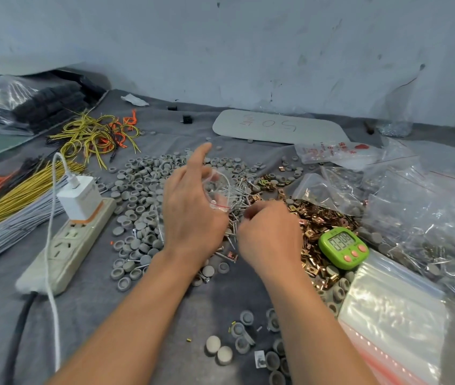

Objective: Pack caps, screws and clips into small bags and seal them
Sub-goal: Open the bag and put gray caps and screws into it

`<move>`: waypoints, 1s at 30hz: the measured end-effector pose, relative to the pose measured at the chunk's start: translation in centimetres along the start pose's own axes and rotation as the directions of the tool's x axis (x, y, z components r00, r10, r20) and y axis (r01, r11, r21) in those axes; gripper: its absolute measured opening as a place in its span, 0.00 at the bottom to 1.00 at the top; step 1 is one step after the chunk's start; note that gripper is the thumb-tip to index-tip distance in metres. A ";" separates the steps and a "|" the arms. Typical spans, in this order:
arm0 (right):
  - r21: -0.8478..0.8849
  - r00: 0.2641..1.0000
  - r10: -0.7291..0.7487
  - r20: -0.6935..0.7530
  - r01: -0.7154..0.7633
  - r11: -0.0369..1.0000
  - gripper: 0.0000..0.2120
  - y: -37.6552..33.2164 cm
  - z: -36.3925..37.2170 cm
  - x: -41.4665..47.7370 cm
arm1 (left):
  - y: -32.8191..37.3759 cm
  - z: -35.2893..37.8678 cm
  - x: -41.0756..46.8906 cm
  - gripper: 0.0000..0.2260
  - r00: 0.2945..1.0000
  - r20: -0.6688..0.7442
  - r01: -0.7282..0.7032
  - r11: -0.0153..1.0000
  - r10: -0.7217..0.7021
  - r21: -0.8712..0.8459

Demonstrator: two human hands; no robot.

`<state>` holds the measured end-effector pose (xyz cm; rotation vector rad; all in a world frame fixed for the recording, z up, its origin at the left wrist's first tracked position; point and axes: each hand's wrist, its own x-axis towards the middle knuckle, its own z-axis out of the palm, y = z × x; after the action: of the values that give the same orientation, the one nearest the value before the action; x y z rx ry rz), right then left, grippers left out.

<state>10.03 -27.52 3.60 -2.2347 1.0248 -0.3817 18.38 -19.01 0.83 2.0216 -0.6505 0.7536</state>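
Left of round green timer: small clear red-striped zip bag, pinched at mouth in left hand, above silver screw pile. Right hand beside timer, fingers curled over screws; grip unclear. Bag likely light, limp, slippery: best held at rim.

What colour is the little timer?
The timer is bright green with pink buttons, seen in the head view.

Bare cloth near the power strip leaves passage; caps, timer and bag stack crowd the right.
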 end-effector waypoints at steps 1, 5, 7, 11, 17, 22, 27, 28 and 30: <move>-0.111 0.998 -0.017 0.068 0.025 0.994 0.09 0.0 0.5 -0.2 | 0.0 0.0 0.0 0.41 1.000 -0.014 -0.009 1.000 0.009 -0.002; -0.276 0.987 -0.084 0.138 0.119 0.954 0.08 0.1 1.1 -0.5 | -0.1 0.1 0.0 0.40 1.000 -0.013 -0.017 1.000 0.017 0.004; -0.281 0.981 -0.103 0.162 0.146 0.949 0.05 0.3 0.7 -0.4 | 0.0 0.0 0.0 0.38 1.000 -0.014 -0.013 1.000 0.013 0.009; -0.280 0.979 -0.140 0.148 0.177 0.943 0.04 0.7 -0.1 -0.6 | 0.1 0.0 0.1 0.37 1.000 0.007 -0.003 1.000 0.002 0.015; 0.212 0.978 -0.153 -0.140 0.180 0.960 0.05 1.3 -1.7 -0.2 | -0.1 0.4 -0.2 0.46 0.983 0.174 -0.060 0.997 0.052 0.043; 0.152 0.935 -0.319 -0.151 0.341 0.928 0.06 0.9 -2.0 -1.0 | -0.1 0.7 -0.7 0.46 0.938 0.296 -0.169 0.984 0.179 -0.060; 0.105 0.956 -0.294 -0.021 0.294 0.950 0.08 0.6 -1.3 -0.6 | 0.2 0.4 -0.8 0.39 0.919 0.300 -0.220 0.964 0.255 -0.146; 0.107 0.960 -0.281 -0.013 0.281 0.954 0.08 0.7 -1.2 -0.4 | 0.3 0.2 -0.8 0.38 0.918 0.301 -0.221 0.963 0.258 -0.154; 0.125 0.961 -0.275 -0.013 0.274 0.953 0.07 0.9 -0.8 0.0 | 0.6 0.1 -0.8 0.36 0.918 0.299 -0.219 0.962 0.260 -0.163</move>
<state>9.11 -28.28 3.66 -2.2649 0.6661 -0.5456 17.41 -19.26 0.55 1.9829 -1.1232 0.5105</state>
